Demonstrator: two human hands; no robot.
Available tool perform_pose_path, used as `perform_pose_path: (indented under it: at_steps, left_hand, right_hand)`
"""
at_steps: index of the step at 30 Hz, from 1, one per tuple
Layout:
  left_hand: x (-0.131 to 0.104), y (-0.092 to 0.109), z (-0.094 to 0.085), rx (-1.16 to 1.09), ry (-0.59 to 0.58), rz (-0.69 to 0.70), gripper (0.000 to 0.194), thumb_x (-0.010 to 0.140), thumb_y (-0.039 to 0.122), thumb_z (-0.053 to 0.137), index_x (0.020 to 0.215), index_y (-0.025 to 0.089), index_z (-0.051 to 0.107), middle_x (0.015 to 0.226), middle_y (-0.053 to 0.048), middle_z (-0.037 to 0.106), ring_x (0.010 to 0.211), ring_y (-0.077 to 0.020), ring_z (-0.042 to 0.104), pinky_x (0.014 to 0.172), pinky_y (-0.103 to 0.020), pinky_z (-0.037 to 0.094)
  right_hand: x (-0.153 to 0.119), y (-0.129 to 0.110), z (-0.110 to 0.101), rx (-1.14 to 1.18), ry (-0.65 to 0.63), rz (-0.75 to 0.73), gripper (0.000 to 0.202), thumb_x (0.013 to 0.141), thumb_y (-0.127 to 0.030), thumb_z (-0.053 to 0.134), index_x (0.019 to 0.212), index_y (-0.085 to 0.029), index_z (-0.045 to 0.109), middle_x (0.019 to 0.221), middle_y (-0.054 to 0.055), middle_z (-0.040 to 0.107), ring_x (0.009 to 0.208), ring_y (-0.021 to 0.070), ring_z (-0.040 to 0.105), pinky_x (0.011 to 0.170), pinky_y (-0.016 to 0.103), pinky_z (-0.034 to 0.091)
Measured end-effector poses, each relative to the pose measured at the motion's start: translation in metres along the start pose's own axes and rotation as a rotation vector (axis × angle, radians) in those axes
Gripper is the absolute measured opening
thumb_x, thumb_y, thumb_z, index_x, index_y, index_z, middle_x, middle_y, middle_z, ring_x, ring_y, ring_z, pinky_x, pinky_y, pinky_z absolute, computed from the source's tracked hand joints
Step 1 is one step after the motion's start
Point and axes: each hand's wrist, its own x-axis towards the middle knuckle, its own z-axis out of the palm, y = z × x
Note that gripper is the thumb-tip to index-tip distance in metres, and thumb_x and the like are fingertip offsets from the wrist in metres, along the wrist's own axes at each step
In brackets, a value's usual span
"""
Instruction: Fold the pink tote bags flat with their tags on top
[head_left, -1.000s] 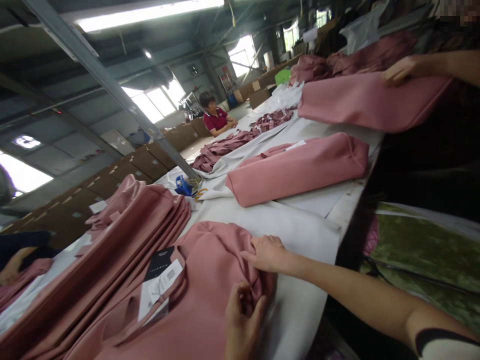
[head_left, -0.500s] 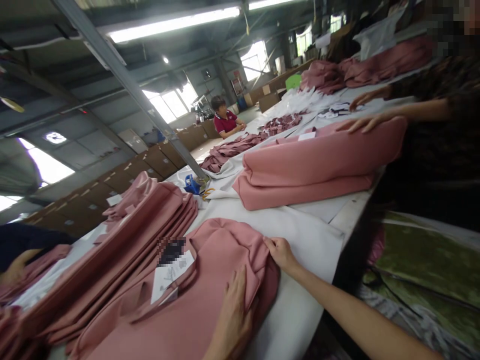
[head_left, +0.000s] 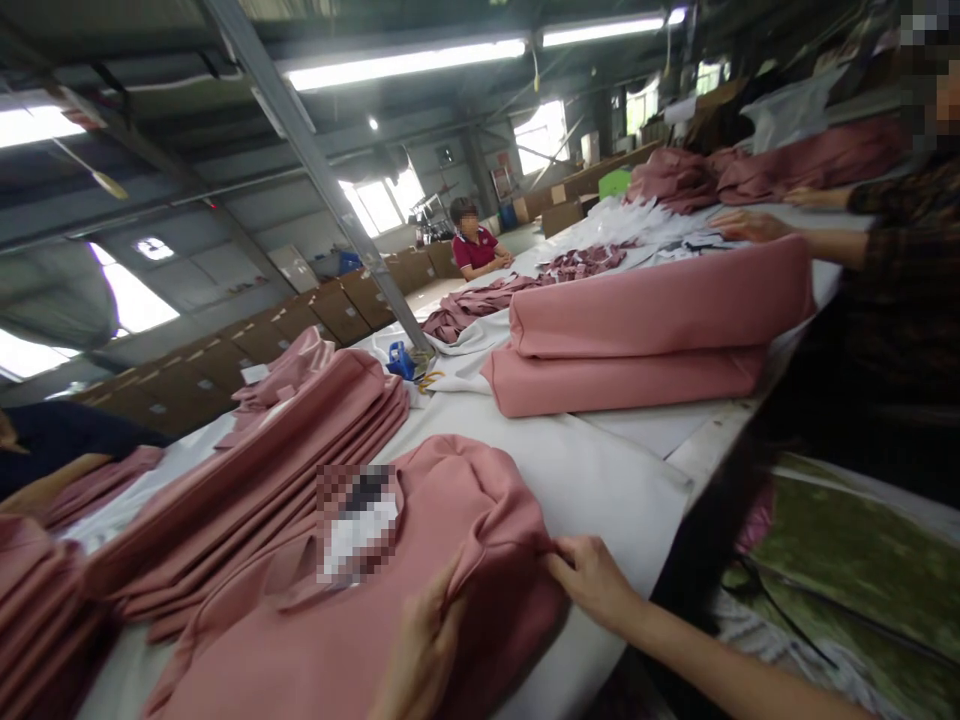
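Across the long white-covered table (head_left: 622, 480), the biggest thing beyond the pink garment (head_left: 420, 570) is a pair of folded pink bundles (head_left: 645, 340), stacked one on the other, where a co-worker's hand (head_left: 750, 226) reaches. Left of the garment a fanned stack of flat pink pieces (head_left: 255, 470) lies just beside it; past that stack, a blue tool (head_left: 400, 360) rests near a slanting steel post (head_left: 337, 190).

The garment itself lies spread at the near end of the table, a paper tag (head_left: 358, 525) on its chest. My right hand (head_left: 592, 580) has its fingers pinched on the garment's bunched edge; my left hand (head_left: 424, 650) rests on the cloth beside the fold, fingers together, though whether they grip I cannot tell.

A likely slip: the fold looks lumpy, so pulling with one hand alone could drag the cloth crooked or off the near table edge.

Overhead, strip lights (head_left: 405, 62) and windows brighten a warehouse; cardboard boxes (head_left: 225, 360) line the far side, where a seated person (head_left: 474, 245) works.
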Motion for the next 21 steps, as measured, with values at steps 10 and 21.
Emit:
perform_pose_path:
  at_steps: [10, 21]
  left_hand:
    - [-0.040, -0.043, 0.053, 0.255, 0.096, 0.116, 0.057, 0.096, 0.034, 0.038, 0.149, 0.017, 0.026, 0.151, -0.012, 0.035, 0.139, -0.0255, 0.031, 0.114, -0.047, 0.030]
    - [-0.039, -0.026, 0.054, 0.344, 0.190, 0.042, 0.071, 0.092, 0.030, 0.043, 0.152, 0.019, 0.007, 0.157, -0.014, 0.018, 0.145, -0.0291, 0.014, 0.115, -0.056, 0.023]
  right_hand:
    - [0.041, -0.040, -0.050, -0.049, -0.072, -0.319, 0.034, 0.088, -0.035, 0.058, 0.119, -0.023, 0.062, 0.116, 0.008, 0.063, 0.096, 0.0207, 0.061, 0.077, 0.031, 0.051]
    - [0.068, -0.026, -0.022, -0.458, -0.187, -0.825, 0.022, 0.095, -0.018, 0.045, 0.092, -0.018, 0.067, 0.083, 0.005, 0.059, 0.077, 0.0154, 0.058, 0.069, 0.025, 0.049]
